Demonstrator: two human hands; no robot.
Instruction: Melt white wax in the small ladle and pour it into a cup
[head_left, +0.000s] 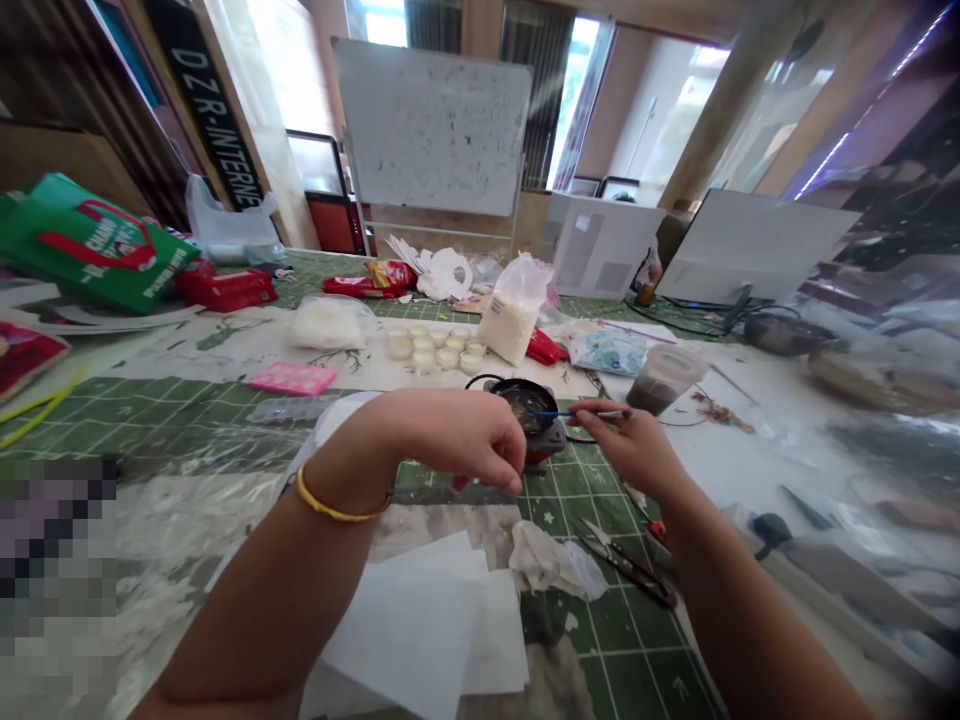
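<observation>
My right hand (626, 440) pinches a slim paintbrush (555, 413) with a blue handle, its left end reaching over a small round black pan (517, 400). The pan sits on a small heater (551, 440), partly hidden behind my left hand. My left hand (480, 440) is bent down at the wrist in front of the pan, its fingers curled together; whatever they hold is hidden. A yellow bangle (337, 512) circles my left wrist. White paper sheets (420, 620) lie below my hands, beside a crumpled tissue (551, 560) and scissors (630, 565).
Behind the pan stand several small cream-filled cups (439, 350) and a bag of white granules (514, 310). A plastic cup of dark liquid (664, 380) is right of my right hand. At left lie a pink mould (292, 378) and a green bag (97, 245).
</observation>
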